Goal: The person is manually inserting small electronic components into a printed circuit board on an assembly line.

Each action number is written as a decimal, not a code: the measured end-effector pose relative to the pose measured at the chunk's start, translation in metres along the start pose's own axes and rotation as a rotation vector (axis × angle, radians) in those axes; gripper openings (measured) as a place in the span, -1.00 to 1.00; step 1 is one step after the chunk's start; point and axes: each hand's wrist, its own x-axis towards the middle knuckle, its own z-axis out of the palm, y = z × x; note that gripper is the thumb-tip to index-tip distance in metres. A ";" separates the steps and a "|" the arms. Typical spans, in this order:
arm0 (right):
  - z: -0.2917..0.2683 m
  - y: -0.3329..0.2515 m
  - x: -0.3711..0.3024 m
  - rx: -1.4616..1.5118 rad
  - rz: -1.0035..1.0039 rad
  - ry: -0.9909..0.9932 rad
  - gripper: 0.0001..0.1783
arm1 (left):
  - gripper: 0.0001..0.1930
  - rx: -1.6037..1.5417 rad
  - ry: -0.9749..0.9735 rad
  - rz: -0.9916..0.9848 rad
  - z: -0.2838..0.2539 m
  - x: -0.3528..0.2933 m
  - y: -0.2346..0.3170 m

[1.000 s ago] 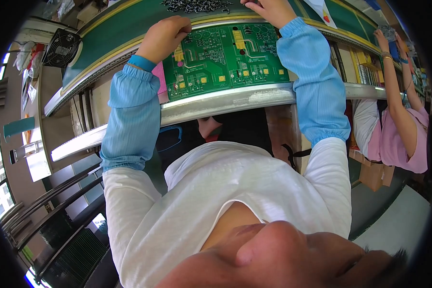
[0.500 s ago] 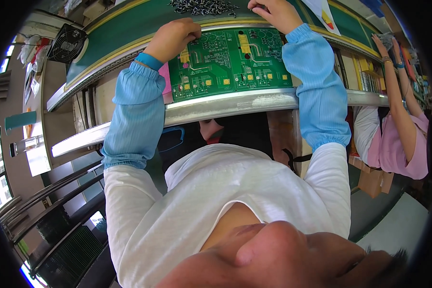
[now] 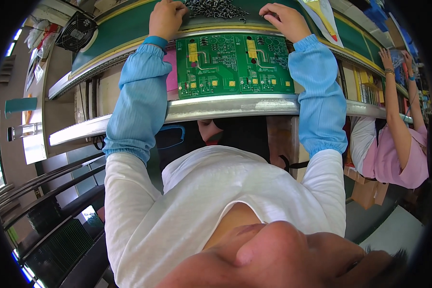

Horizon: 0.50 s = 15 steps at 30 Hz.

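Note:
A green circuit board point(image 3: 233, 65) with yellow parts lies flat on the workbench in front of me, between my two blue-sleeved forearms. Just beyond its far edge, a pile of small dark metal parts point(image 3: 216, 8) sits on the green belt point(image 3: 125, 26). My left hand point(image 3: 167, 18) is curled at the left end of the pile, past the board's far left corner. My right hand point(image 3: 283, 18) rests with bent fingers at the pile's right end. Whether either hand holds a part is hidden by the fingers.
A shiny metal rail point(image 3: 235, 103) runs along the bench's near edge. A small fan point(image 3: 77, 31) stands at the far left. A white sheet point(image 3: 321, 14) lies to the right of my right hand. A co-worker in pink point(image 3: 398, 153) reaches up at the right.
The view has turned, so the board now lies level instead of tilted. My left hand has reached a little farther, from the board's corner to the pile. My right hand stays at the far edge.

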 end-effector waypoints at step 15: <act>0.009 0.002 -0.024 0.059 -0.018 -0.143 -0.86 | -0.91 0.064 -0.102 0.103 0.013 -0.009 -0.011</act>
